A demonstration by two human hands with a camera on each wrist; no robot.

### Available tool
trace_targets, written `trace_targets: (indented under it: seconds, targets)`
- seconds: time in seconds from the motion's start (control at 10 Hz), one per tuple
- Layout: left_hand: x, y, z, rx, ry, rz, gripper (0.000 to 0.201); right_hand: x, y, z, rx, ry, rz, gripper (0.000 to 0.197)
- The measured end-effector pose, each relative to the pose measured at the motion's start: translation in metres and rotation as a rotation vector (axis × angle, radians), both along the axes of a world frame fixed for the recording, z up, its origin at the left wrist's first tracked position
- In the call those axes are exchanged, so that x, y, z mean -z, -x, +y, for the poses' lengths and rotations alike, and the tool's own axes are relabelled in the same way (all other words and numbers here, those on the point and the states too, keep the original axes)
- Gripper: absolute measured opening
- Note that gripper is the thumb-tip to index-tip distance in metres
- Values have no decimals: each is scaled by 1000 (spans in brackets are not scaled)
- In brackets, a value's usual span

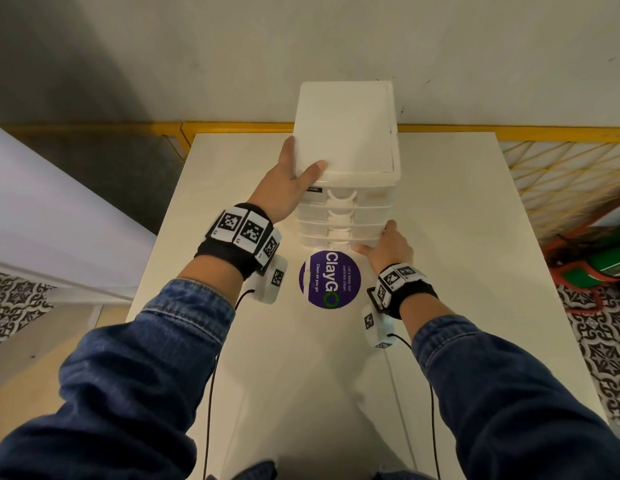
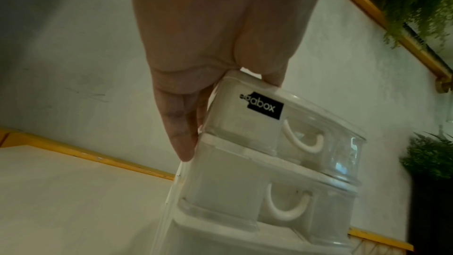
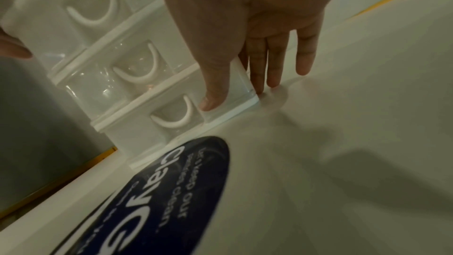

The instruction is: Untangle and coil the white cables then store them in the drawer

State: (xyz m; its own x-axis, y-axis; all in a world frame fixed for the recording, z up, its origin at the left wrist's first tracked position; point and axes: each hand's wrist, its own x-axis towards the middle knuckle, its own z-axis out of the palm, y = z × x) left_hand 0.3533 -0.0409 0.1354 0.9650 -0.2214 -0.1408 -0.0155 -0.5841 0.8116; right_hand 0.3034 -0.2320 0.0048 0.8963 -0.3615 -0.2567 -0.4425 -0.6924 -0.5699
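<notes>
A white plastic drawer unit [image 1: 346, 133] with several clear drawers stands at the far middle of the white table [image 1: 447, 278]. All its drawers look closed. My left hand [image 1: 298, 166] holds its top left corner, thumb lying on the lid and fingers [image 2: 181, 129] straight down the left side. My right hand [image 1: 378, 237] is at the bottom right corner. Its thumb [image 3: 208, 102] presses the front of the bottom drawer [image 3: 171, 115] and its straight fingers lie along the right side. No white cable is in view.
A round purple sticker [image 1: 331, 280] lies on the table just in front of the unit. A yellow rail [image 1: 232, 128] and a grey wall run behind the table. A yellow lattice [image 1: 561, 174] and a green object [image 1: 610, 261] are off to the right.
</notes>
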Motion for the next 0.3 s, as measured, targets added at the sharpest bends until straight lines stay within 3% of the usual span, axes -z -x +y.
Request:
trace_targets:
  seconds: [0.2,0.3]
  targets:
    - [0,7,-1,-126,143,-12,84,2,23,-13,-90,-102,33,85]
    - [2,17,1,-81,164,20,87,2,52,-26,-158,-60,101,80]
